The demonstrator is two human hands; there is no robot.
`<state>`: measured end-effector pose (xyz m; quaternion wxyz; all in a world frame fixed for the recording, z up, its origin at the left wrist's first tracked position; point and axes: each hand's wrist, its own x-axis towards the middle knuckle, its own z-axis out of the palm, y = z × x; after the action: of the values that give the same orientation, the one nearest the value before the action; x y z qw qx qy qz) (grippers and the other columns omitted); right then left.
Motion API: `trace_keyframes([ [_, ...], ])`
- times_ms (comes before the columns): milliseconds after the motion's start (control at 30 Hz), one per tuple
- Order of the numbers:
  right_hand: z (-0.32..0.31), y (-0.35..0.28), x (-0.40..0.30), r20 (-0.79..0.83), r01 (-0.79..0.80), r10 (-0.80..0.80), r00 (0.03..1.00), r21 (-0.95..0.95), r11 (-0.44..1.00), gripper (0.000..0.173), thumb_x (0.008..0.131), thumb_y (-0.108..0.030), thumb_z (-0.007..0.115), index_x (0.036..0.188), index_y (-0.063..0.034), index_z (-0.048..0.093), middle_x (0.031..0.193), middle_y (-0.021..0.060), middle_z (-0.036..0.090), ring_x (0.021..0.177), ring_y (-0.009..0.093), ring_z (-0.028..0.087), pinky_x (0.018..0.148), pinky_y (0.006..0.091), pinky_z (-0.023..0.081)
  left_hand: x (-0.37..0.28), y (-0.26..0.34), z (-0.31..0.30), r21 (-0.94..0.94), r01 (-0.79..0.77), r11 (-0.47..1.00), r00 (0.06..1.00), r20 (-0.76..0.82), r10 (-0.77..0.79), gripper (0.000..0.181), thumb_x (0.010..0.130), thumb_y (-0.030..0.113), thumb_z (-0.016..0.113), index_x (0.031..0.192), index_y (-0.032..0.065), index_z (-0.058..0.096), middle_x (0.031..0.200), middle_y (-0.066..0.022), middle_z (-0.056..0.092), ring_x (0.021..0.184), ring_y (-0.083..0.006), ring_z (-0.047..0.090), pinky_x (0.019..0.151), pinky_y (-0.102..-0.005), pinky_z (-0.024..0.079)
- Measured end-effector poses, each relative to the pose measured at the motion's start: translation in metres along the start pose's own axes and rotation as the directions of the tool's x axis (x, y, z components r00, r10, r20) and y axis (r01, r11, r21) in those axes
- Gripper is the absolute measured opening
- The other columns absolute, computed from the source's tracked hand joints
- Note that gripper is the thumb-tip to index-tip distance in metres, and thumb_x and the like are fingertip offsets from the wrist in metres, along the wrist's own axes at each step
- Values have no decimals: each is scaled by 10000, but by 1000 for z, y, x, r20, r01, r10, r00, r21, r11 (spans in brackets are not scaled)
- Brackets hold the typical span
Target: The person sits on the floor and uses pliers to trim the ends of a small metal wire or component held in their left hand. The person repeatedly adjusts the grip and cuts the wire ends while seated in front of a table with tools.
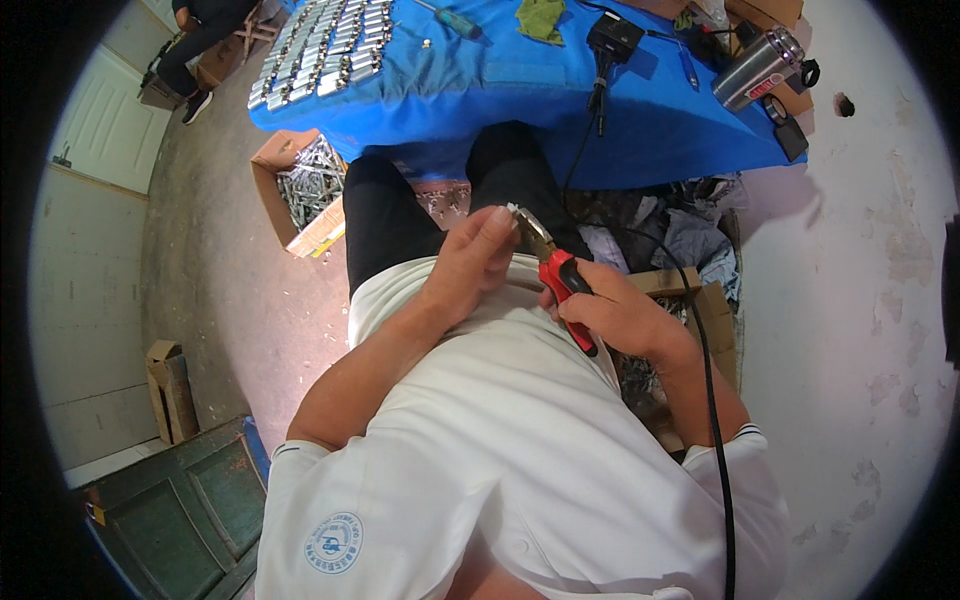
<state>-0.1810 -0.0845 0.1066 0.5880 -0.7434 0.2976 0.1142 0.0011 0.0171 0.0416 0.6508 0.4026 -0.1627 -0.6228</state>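
Note:
My right hand [619, 307] grips combination pliers [556, 271] by their red and black handles, over my lap. The jaws point up and left, towards my left fingertips. Between thumb and fingers, my left hand [476, 255] pinches a small whitish piece [513, 208] at the tip of the jaws. Fingers partly hide this piece, so its kind is unclear. Whether the jaws bite on it, I cannot tell. Beyond my knees, rows of silvery metal parts [322, 56] lie on the blue cloth [420, 112] of the table.
A screwdriver [459, 24], a green cloth [540, 21], a black electrical box [615, 37] and a steel thermos [759, 69] are on the table. A black cable [701, 315] passes my right arm. Cardboard boxes [276, 199] [720, 330] flank my legs. A person [214, 37] sits far left.

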Motion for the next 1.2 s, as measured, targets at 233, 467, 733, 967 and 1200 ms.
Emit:
trace_keyframes([
  [233,8,1,-3,-43,6,20,999,538,843,386,753,-123,499,1099,37,560,947,95,641,826,163,620,632,259,471,-1,10,-6,-112,86,990,994,70,-79,353,937,456,547,886,108,525,594,48,365,464,-47,266,423,-195,195],
  [467,16,0,4,-138,36,43,990,524,851,404,810,-57,477,1195,59,516,1088,113,580,953,169,596,732,296,554,0,9,-6,-78,93,993,994,72,-88,362,948,464,522,896,106,519,593,45,360,470,-53,271,433,-202,204],
  [733,37,21,19,-382,174,-81,921,215,961,293,858,-231,621,1018,14,630,851,54,616,736,117,589,655,243,482,-3,12,-6,-160,155,975,986,83,-143,374,979,472,449,906,110,508,583,50,345,461,-59,268,444,-213,221],
  [967,32,28,20,-307,23,101,946,374,927,238,879,-201,610,991,7,636,917,89,651,730,103,592,562,251,469,-5,14,-14,-339,217,915,957,259,-131,384,973,473,456,910,100,516,567,46,358,451,-64,277,423,-203,236],
  [1200,14,3,3,-235,218,-83,968,639,737,291,910,-128,592,1152,25,544,1009,105,630,839,166,656,551,237,533,-5,13,-10,-433,253,865,959,228,-167,391,977,461,440,839,110,543,522,43,357,417,-72,277,407,-210,245],
])
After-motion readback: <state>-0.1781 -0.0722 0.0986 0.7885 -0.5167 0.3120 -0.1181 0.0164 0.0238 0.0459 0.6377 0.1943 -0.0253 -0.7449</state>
